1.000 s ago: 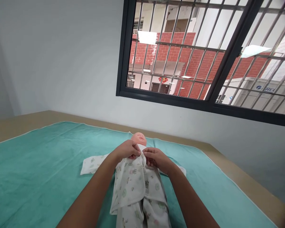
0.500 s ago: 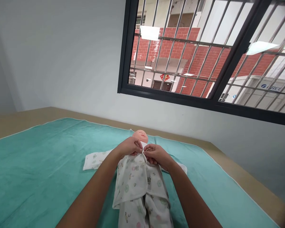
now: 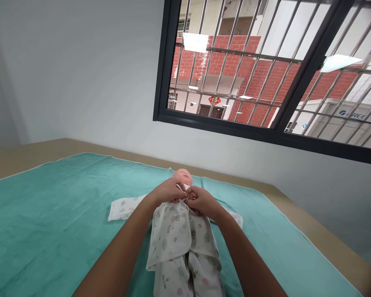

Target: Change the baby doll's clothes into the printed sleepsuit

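Observation:
A baby doll (image 3: 182,176) lies on its back on a teal blanket (image 3: 49,214), dressed in a white printed garment (image 3: 176,239). Only its head shows above my hands. My left hand (image 3: 168,192) pinches the left front flap of the garment at the doll's chest. Close against it, my right hand (image 3: 200,201) pinches the right flap at the same spot, fingers curled. One empty sleeve (image 3: 123,207) lies flat to the left, and a bit of the other shows to the right.
The blanket covers a tan surface (image 3: 327,243) that runs along a white wall. A dark-framed window (image 3: 266,136) with metal bars sits above the doll, brick buildings beyond it.
My two hands have drawn closer together at the doll's chest, bringing the garment's front flaps to meet. The view tilted slightly between the earliest frame and now.

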Action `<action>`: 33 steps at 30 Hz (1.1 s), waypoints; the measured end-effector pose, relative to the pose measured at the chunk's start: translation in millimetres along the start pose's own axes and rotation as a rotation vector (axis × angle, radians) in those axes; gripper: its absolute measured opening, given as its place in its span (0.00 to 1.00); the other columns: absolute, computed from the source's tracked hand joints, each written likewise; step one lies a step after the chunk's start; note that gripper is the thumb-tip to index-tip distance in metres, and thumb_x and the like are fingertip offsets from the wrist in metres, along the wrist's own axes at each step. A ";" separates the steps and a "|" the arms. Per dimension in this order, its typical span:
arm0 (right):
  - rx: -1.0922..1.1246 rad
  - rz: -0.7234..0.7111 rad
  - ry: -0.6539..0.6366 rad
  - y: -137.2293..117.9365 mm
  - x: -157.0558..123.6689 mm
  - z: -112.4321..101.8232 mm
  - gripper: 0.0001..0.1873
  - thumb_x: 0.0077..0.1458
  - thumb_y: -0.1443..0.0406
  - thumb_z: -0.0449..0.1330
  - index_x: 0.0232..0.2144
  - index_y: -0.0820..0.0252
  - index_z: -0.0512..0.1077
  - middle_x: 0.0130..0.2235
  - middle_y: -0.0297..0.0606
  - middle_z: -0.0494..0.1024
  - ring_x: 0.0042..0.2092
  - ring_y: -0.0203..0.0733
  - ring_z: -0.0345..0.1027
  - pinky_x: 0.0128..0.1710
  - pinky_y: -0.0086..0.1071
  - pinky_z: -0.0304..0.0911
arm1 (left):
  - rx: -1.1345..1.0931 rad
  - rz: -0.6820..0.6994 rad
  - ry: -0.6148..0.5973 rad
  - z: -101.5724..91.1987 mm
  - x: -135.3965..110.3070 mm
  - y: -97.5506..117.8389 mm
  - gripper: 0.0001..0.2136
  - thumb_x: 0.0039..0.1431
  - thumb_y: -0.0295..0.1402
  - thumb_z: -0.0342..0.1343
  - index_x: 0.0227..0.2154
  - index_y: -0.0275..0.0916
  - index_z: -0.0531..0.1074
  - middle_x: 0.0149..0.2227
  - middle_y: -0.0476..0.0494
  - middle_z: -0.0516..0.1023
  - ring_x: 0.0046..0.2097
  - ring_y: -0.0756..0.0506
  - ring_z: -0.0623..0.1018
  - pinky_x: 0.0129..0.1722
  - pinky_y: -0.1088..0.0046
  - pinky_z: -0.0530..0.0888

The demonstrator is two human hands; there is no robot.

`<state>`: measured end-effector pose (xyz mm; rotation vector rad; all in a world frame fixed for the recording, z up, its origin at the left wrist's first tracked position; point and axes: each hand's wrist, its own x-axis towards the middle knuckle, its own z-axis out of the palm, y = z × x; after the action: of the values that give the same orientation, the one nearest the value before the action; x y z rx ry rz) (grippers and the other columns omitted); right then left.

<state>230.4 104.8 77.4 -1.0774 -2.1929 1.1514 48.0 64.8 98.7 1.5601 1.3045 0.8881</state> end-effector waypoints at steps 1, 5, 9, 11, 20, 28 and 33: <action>-0.008 -0.008 -0.002 -0.2 -0.2 -0.2 0.07 0.48 0.65 0.59 0.33 0.57 0.67 0.21 0.23 0.67 0.18 0.30 0.61 0.17 0.24 0.53 | 0.015 -0.008 0.005 0.6 1.3 -1.0 0.09 0.42 0.35 0.60 0.28 0.38 0.70 0.21 0.52 0.72 0.24 0.51 0.70 0.22 0.78 0.64; 0.022 -0.020 -0.052 0.3 -1.1 -2.7 0.08 0.47 0.66 0.59 0.34 0.57 0.68 0.20 0.23 0.67 0.18 0.29 0.60 0.18 0.24 0.53 | 0.071 -0.023 0.008 2.8 6.2 -3.8 0.05 0.38 0.30 0.58 0.22 0.38 0.68 0.16 0.53 0.67 0.22 0.52 0.67 0.20 0.78 0.59; 0.200 0.036 -0.059 2.7 -1.3 -3.4 0.11 0.47 0.63 0.60 0.35 0.59 0.69 0.19 0.25 0.67 0.17 0.28 0.56 0.16 0.23 0.47 | 0.082 -0.026 -0.004 2.5 6.4 -3.4 0.10 0.34 0.24 0.55 0.26 0.38 0.70 0.16 0.57 0.63 0.20 0.53 0.62 0.19 0.77 0.55; 0.279 0.058 -0.039 4.1 -0.9 -2.3 0.11 0.48 0.61 0.60 0.34 0.60 0.69 0.19 0.26 0.67 0.17 0.28 0.55 0.15 0.23 0.44 | 0.073 -0.024 -0.012 1.7 5.1 -2.9 0.13 0.34 0.24 0.54 0.29 0.39 0.70 0.16 0.57 0.63 0.20 0.53 0.61 0.19 0.77 0.55; 0.322 0.073 -0.007 6.1 0.9 -0.4 0.12 0.50 0.57 0.60 0.33 0.58 0.67 0.19 0.26 0.68 0.16 0.28 0.54 0.15 0.23 0.45 | 0.127 -0.031 -0.010 1.3 2.1 1.5 0.15 0.37 0.26 0.55 0.33 0.39 0.69 0.21 0.55 0.66 0.22 0.53 0.64 0.20 0.78 0.58; -0.031 0.093 -0.215 -14.7 -15.5 -16.4 0.20 0.51 0.49 0.61 0.23 0.59 0.66 0.23 0.32 0.73 0.22 0.33 0.63 0.21 0.27 0.57 | 0.348 0.022 -0.099 -11.6 -8.4 9.6 0.07 0.41 0.34 0.60 0.25 0.39 0.74 0.22 0.50 0.72 0.26 0.49 0.69 0.23 0.77 0.61; -0.242 0.115 -0.265 -24.3 -19.6 -13.9 0.13 0.50 0.57 0.62 0.21 0.58 0.69 0.21 0.34 0.74 0.23 0.38 0.68 0.21 0.29 0.58 | 0.465 0.061 -0.279 -11.6 -10.6 10.8 0.08 0.41 0.35 0.61 0.27 0.42 0.80 0.26 0.49 0.78 0.29 0.48 0.72 0.26 0.77 0.63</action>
<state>240.9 87.5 104.9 -1.2225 -2.5586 1.1557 39.0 56.0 113.1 2.0078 1.3212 0.3914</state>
